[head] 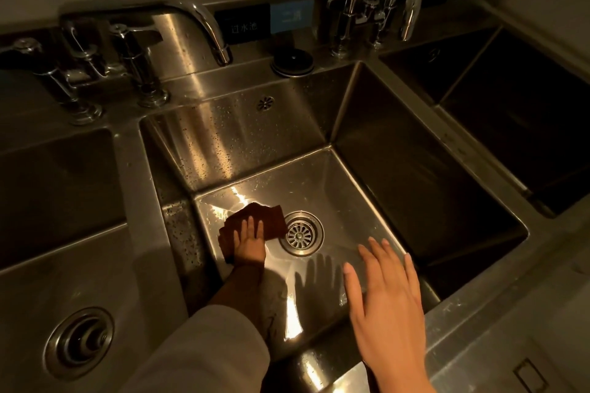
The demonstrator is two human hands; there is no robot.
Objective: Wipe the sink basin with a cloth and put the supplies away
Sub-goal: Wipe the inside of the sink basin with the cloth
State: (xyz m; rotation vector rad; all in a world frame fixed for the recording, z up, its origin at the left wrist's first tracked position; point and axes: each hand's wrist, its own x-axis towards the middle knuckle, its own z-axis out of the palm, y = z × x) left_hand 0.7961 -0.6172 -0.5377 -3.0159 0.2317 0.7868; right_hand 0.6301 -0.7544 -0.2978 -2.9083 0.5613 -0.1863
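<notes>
Beside the round steel drain (300, 233), on its left, the dark brown folded cloth (255, 220) lies flat under the left hand (249, 241), whose straight fingers (250, 226) press it down; the right hand (388, 300) hovers spread, holding nothing.

Pale beige sleeve (204, 351); bare hands

Shiny steel basin (261, 137), matt cloth (255, 217)

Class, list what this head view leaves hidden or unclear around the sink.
- Cloth: its middle hidden under the left hand.
- Right basin: its floor lost in shadow.
- Blue label: text too blurred.
- Left basin drain: inside too dark.
</notes>
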